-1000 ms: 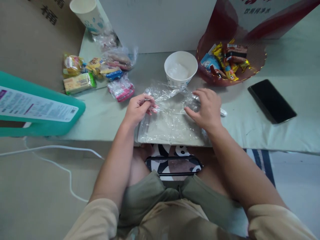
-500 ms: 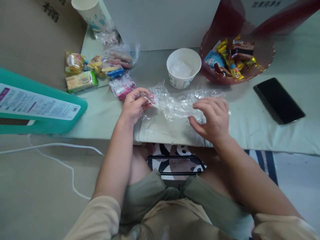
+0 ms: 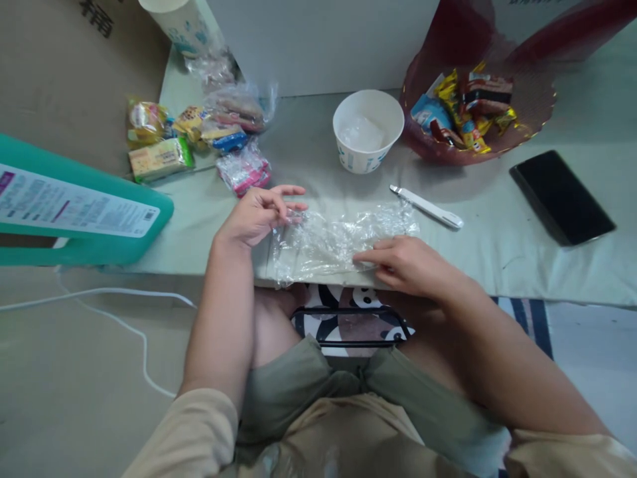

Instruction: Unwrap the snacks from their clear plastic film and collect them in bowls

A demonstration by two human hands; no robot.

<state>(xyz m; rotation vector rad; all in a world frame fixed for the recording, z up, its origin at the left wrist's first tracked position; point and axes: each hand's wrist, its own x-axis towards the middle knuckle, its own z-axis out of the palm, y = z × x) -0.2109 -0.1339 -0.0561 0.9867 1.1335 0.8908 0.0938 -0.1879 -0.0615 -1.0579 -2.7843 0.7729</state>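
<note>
A crumpled clear plastic bag (image 3: 334, 240) lies flat along the near edge of the pale green table (image 3: 497, 226). My left hand (image 3: 257, 216) pinches the bag's upper left corner between thumb and fingers. At the bag's lower right, my right hand (image 3: 404, 263) presses down on it with flat fingers. A white pen-like tool (image 3: 426, 207) rests on the table just beyond the bag. Behind it stands a white paper bowl (image 3: 367, 130).
A red mesh basket of wrapped snacks (image 3: 472, 109) sits at back right, a black phone (image 3: 561, 197) to its right. Several snack packets (image 3: 199, 136) lie at back left by a paper cup (image 3: 179, 23). A teal container (image 3: 74, 209) lies at left.
The bag, held up and bunched between both hands, has been folded toward me and laid flat. My right hand moved down onto it, which uncovered the white tool.
</note>
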